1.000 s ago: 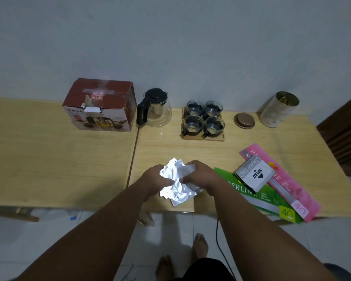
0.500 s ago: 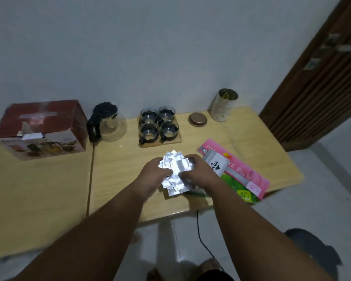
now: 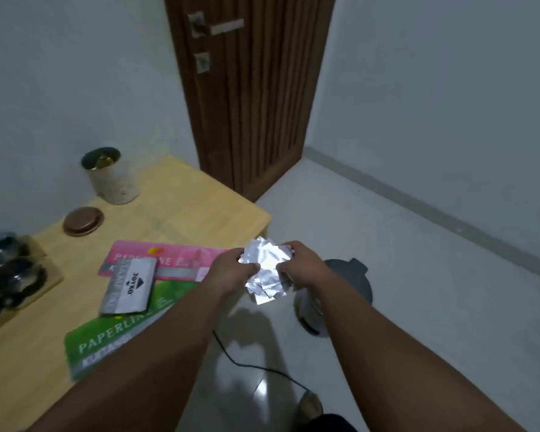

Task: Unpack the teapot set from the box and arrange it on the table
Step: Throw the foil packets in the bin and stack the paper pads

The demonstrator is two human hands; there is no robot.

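Both hands hold one crumpled wad of white packing paper [image 3: 265, 269] in the air, just past the table's right edge and over the floor. My left hand [image 3: 231, 271] grips its left side and my right hand [image 3: 303, 269] grips its right side. The glass cups [image 3: 8, 275] stand on wooden coasters at the far left of the view, blurred and partly cut off. The teapot and the red box are out of view.
The wooden table [image 3: 184, 201] carries an open tin can [image 3: 111, 176], its brown lid [image 3: 83, 221], pink [image 3: 169, 260] and green [image 3: 113, 335] paper packs and a stamp pad box [image 3: 128, 285]. A grey bin [image 3: 349, 294] stands on the tiled floor below my hands. A black cable [image 3: 253, 366] and a wooden door [image 3: 253, 88] are near.
The view has swung right, away from the box and teapot. Both hands carried the paper wad rightward, from above the table to beyond its right edge, over the grey bin.
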